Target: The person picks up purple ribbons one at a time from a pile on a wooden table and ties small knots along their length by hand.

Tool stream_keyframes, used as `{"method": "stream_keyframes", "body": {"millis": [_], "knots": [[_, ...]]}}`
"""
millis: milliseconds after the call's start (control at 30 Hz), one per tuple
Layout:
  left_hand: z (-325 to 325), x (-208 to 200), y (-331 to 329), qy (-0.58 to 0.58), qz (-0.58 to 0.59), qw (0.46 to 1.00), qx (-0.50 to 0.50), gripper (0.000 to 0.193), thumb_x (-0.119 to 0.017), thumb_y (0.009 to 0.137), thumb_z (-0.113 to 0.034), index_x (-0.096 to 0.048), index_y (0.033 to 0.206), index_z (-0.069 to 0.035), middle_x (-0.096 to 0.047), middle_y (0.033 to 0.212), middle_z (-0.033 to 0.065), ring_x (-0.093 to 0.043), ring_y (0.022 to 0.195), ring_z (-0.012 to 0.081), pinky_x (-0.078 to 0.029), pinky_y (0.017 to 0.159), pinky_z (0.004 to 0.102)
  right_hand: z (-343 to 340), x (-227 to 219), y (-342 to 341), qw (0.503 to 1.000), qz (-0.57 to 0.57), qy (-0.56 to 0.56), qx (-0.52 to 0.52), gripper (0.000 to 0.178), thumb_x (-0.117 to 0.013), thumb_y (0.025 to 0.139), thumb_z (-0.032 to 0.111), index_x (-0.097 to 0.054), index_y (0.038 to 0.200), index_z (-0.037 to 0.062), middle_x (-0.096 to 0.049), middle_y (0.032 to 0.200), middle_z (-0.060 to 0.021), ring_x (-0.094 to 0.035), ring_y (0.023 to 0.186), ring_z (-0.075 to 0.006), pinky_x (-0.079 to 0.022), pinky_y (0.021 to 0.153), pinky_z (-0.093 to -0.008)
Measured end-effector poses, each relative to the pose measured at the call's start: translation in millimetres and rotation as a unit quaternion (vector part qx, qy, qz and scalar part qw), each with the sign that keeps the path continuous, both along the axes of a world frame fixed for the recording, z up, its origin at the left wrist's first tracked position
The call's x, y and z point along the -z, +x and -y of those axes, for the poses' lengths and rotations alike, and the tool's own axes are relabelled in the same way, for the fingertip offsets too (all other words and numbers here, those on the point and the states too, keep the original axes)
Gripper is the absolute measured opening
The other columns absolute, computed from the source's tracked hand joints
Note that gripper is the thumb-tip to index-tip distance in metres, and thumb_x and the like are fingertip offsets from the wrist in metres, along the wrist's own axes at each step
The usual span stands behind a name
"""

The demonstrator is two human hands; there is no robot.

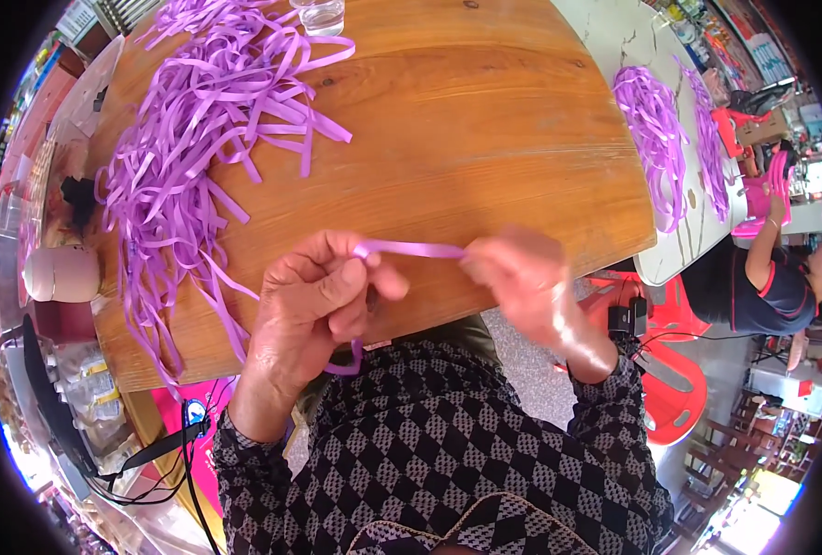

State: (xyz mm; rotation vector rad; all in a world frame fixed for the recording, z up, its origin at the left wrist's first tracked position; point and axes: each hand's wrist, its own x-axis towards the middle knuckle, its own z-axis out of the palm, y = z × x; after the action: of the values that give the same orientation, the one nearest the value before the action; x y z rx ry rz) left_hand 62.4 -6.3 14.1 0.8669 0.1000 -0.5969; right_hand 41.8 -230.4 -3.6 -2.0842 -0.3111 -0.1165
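Note:
A narrow purple ribbon [414,249] stretches between my two hands above the near edge of the wooden table. My left hand [314,291] pinches it between thumb and forefinger, where it bends or loops at the fingertips. Below that hand a loose purple length hangs near my lap. The other end is gripped by my right hand [522,277], which is smeared by motion. A large tangled heap of purple ribbons [189,129] lies along the left side of the table, some strands trailing over its near left edge.
The wooden table [466,120] spreads before me, with a clear cup [320,17] at its far side. Bundles of purple ribbon [653,139] lie on a white marbled table [647,264] at right. Red plastic stools [674,393] stand below it. Another person [762,277] sits beyond.

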Motion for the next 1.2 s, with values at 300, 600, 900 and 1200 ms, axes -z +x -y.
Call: {"method": "stream_keyframes", "body": {"millis": [300, 600, 900, 1200], "knots": [[10, 3, -19, 0.196, 0.095, 0.973, 0.072, 0.019, -0.055, 0.086, -0.003, -0.057, 0.104, 0.003, -0.06, 0.089, 0.0019, -0.052, 0.081, 0.0045, -0.043, 0.07, 0.018, -34, -13, 3, 0.957, 0.258, -0.095, -0.089, 0.024, -0.074, 0.061, 0.003, -0.056, 0.077, 0.0031, -0.051, 0.061, -0.0058, -0.047, 0.051, -0.0233, -0.037, 0.046, -0.0336], [9, 4, -18, 0.16, 0.078, 0.983, 0.052, 0.012, -0.063, 0.078, 0.002, -0.056, 0.087, 0.0, -0.057, 0.077, -0.0007, -0.049, 0.066, 0.0026, -0.04, 0.059, 0.0161, -40, -8, 4, 0.992, 0.042, 0.085, -0.079, 0.007, -0.063, 0.079, 0.001, -0.06, 0.086, -0.0001, -0.058, 0.074, -0.0077, -0.055, 0.065, -0.0164, -0.041, 0.058, -0.0252], [19, 22, -35, 0.318, 0.284, 0.9, -0.087, 0.02, -0.056, 0.082, 0.004, -0.049, 0.1, -0.001, -0.055, 0.071, 0.0015, -0.047, 0.058, 0.0051, -0.037, 0.051, 0.0181, -61, -4, -7, 0.89, -0.172, 0.423, 0.011, 0.01, -0.064, 0.077, -0.002, -0.062, 0.087, -0.0027, -0.061, 0.083, -0.0057, -0.056, 0.078, -0.0107, -0.045, 0.071, -0.0227], [12, 20, -33, 0.38, 0.429, 0.807, -0.146, 0.009, -0.062, 0.08, -0.001, -0.061, 0.09, 0.0, -0.061, 0.08, 0.004, -0.055, 0.071, 0.0097, -0.043, 0.064, 0.0203, -47, 5, 5, 0.736, -0.43, 0.519, -0.068, 0.017, -0.069, 0.077, 0.011, -0.061, 0.083, -0.002, -0.06, 0.071, -0.0041, -0.054, 0.062, -0.0085, -0.044, 0.055, -0.0205]]}}
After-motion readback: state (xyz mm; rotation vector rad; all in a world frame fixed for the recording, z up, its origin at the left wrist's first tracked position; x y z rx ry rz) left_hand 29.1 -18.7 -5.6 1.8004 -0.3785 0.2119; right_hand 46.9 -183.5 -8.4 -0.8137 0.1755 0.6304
